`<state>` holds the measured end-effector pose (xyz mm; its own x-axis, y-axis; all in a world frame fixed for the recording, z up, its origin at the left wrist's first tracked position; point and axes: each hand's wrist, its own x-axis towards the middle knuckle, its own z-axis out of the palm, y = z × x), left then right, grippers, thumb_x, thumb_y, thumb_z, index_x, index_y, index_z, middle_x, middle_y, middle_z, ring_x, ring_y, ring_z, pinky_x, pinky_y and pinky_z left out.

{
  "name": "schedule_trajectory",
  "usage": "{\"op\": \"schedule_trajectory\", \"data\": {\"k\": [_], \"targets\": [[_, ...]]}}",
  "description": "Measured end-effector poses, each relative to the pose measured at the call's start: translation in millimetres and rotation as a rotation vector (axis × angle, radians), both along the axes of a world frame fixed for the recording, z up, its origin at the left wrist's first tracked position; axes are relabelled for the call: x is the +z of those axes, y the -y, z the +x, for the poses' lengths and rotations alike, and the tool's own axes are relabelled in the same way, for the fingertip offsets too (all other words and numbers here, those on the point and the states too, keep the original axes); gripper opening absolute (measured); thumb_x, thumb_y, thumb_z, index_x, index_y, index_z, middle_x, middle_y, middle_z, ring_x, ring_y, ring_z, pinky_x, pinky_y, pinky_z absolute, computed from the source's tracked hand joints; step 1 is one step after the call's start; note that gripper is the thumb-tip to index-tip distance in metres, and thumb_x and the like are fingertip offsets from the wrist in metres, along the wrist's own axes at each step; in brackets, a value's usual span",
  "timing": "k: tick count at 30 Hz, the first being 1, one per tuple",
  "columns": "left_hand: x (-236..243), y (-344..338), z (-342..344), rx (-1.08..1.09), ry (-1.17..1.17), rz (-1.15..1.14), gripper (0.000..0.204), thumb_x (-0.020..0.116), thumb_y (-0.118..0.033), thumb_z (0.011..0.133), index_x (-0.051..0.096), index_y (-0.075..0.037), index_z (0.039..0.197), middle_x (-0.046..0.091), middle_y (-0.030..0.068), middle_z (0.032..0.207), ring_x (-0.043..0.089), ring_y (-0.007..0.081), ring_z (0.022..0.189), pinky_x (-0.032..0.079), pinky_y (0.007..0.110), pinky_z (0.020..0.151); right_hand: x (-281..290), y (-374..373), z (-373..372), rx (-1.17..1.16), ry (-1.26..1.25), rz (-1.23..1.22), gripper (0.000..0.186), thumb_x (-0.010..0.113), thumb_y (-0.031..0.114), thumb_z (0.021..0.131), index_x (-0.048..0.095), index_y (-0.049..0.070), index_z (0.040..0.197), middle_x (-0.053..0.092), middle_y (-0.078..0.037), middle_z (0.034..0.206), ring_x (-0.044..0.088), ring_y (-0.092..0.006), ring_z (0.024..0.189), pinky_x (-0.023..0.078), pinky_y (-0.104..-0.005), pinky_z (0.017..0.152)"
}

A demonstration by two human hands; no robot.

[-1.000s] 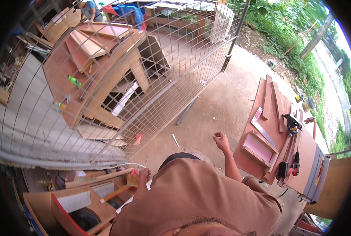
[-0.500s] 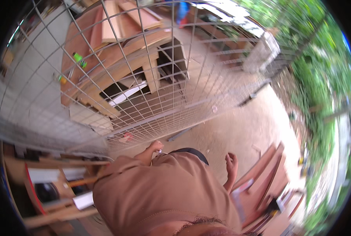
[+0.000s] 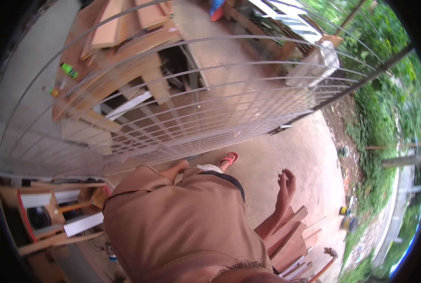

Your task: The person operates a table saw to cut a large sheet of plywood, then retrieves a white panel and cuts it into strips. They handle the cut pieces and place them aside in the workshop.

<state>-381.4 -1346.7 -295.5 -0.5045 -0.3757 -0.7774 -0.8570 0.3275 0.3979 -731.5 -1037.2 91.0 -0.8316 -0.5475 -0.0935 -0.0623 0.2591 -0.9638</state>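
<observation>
My right hand (image 3: 287, 183) hangs out in the air to the right of my body, over the concrete floor. It holds nothing; its fingers are loosely bent and apart. At my waist, my left hand (image 3: 182, 165) is close to the wire mesh panel (image 3: 173, 141). Blur and its small size hide its fingers, so I cannot tell whether they hold anything. The mesh stretches across in front of me from the left to the far right, ending at a dark metal bar (image 3: 347, 89). Below my waist one foot in a red sandal (image 3: 229, 158) is on the floor.
Behind the mesh stands a wooden workbench (image 3: 135, 70) with boards (image 3: 109, 23) and a green bottle (image 3: 69, 70) on it. Wooden boards (image 3: 286, 236) lean at my lower right. A wooden frame with shelves (image 3: 55, 207) stands at lower left. Green plants (image 3: 380, 108) line the right.
My view has shifted, and the workbench now appears further left. My right hand has risen and swung outward. The red-sandaled foot has come into view.
</observation>
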Motion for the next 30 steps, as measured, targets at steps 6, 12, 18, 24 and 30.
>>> {"op": "schedule_trajectory", "data": {"k": [6,12,18,24,30], "targets": [[15,-8,-132,0.124,0.002,0.134,0.029,0.071,-0.028,0.077,0.075,-0.001,0.088,0.073,0.0166,0.086,0.07,0.0305,0.07,0.057,0.043,0.06,19,34,-143,-0.149,-0.15,-0.036,0.034,0.063,0.02,0.098,0.06,0.0,0.126,0.066,-0.009,0.118,0.061,-0.0163,0.1,0.047,-0.0304,0.09],[47,-1,-305,0.058,-0.103,0.171,0.027,0.07,-0.025,0.075,0.076,-0.003,0.089,0.073,0.0169,0.087,0.071,0.0317,0.073,0.057,0.043,0.063,32,28,-281,-0.263,-0.166,-0.105,0.038,0.063,0.023,0.099,0.057,0.0,0.128,0.064,-0.01,0.12,0.062,-0.0162,0.104,0.05,-0.0301,0.088],[43,-4,-344,0.219,-0.022,0.141,0.025,0.07,-0.023,0.074,0.076,-0.004,0.09,0.073,0.0172,0.088,0.071,0.033,0.077,0.057,0.043,0.065,16,55,-403,-0.137,-0.116,-0.193,0.038,0.063,0.023,0.098,0.057,-0.002,0.126,0.065,-0.013,0.118,0.062,-0.0199,0.107,0.049,-0.0329,0.093],[32,-44,-472,0.482,0.155,-0.053,0.025,0.07,-0.02,0.072,0.077,-0.006,0.09,0.074,0.0175,0.088,0.072,0.0343,0.08,0.058,0.043,0.068,4,44,-537,-0.056,0.045,-0.291,0.044,0.058,0.031,0.102,0.05,0.004,0.136,0.06,-0.012,0.128,0.055,-0.0205,0.115,0.046,-0.036,0.097],[25,-137,-639,0.353,-0.128,-0.194,0.029,0.068,-0.031,0.076,0.078,-0.01,0.095,0.075,0.0134,0.088,0.072,0.0303,0.074,0.058,0.041,0.067,40,92,-599,0.774,-0.084,-0.196,0.071,0.065,0.038,0.097,0.033,0.004,0.15,0.044,-0.018,0.147,0.046,-0.0284,0.132,0.044,-0.0422,0.105]]}}
